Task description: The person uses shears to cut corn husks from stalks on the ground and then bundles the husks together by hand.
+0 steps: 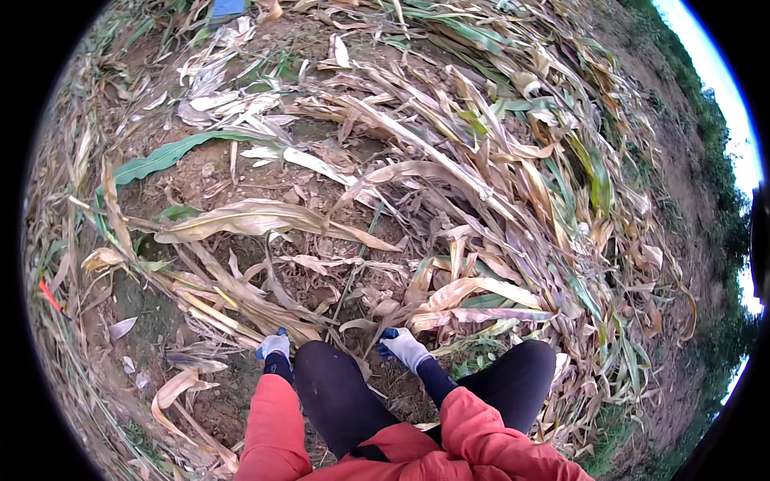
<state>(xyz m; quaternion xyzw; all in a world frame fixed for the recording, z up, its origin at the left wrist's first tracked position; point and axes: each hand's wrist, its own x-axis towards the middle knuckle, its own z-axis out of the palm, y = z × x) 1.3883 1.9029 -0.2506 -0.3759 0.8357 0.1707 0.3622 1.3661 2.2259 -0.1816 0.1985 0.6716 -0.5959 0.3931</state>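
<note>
Dry corn stalks (225,321) with withered leaves lie at the lower left, their near ends by my left hand (274,345). That hand wears a white and blue work glove and rests beside my knee; whether its fingers grip the stalks is not clear. My right hand (403,347), in the same kind of glove, is between my knees with its fingers curled at thin dry leaves (368,337); I cannot tell if it holds them. A long tan corn leaf (252,217) lies across the soil ahead. A larger heap of dry corn stalks (457,174) stretches from the centre to the right.
A long green leaf (174,153) and pale husks (240,102) lie on brown soil (198,174). At the far left is an orange-red object (50,296), and a blue object (227,7) is at the top. Green bushes (716,156) line the right edge.
</note>
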